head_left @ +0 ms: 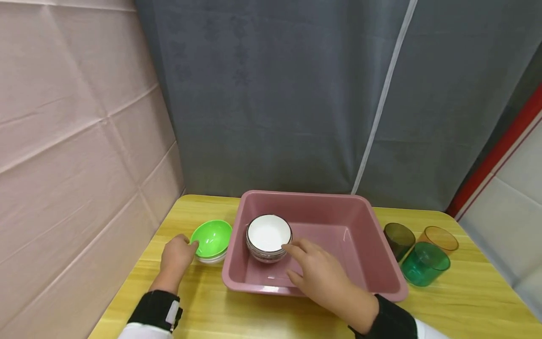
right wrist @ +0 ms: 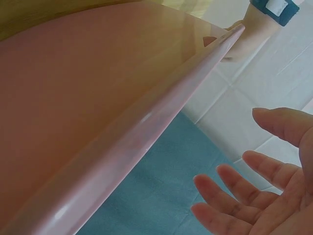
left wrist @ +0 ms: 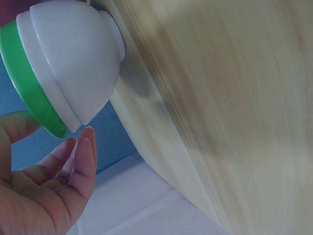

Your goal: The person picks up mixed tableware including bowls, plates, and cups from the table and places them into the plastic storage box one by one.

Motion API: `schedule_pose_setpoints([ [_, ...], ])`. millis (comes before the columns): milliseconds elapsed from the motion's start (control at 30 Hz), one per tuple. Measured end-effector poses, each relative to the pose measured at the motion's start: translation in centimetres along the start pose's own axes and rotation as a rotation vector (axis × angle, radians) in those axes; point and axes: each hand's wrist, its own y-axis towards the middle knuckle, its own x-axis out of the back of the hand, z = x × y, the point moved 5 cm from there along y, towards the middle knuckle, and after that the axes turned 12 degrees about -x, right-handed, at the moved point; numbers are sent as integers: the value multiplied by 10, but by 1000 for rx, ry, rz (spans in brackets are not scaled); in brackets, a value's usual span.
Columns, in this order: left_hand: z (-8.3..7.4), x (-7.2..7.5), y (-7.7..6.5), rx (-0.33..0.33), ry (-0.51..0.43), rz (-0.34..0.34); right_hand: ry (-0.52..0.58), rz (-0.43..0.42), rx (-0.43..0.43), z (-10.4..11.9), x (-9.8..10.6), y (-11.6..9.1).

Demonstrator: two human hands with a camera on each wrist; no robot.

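On the table's left, a bright green bowl (head_left: 213,238) sits nested on white bowls (left wrist: 78,44). My left hand (head_left: 176,256) is at its left edge. In the left wrist view the thumb (left wrist: 19,125) reaches the green rim, while the loosely bent fingers stand just outside it with a gap. Inside the pink basin (head_left: 330,254) stands a stack of bowls, the top one white with a dark rim (head_left: 269,233). Over the basin's front part hangs my right hand (head_left: 319,275), fingers spread and relaxed, an index fingertip overlapping the stack's right edge in the head view.
Right of the basin stand three see-through cups: a dark brown one (head_left: 398,240), an orange one (head_left: 440,238) and a green one (head_left: 425,264). A grey curtain (head_left: 271,103) closes off the back of the wooden table (head_left: 262,320); a pale pink covered wall (head_left: 76,141) rises at left.
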Motion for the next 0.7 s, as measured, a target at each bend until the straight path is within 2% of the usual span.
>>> schedule_pose_setpoints([
  [333,3,-3,2,5,11,16,-1,-2,1,-1,0,-1],
  [700,-1,-3,4,0,75,24,-9,4,-13,-2,-2,-1],
])
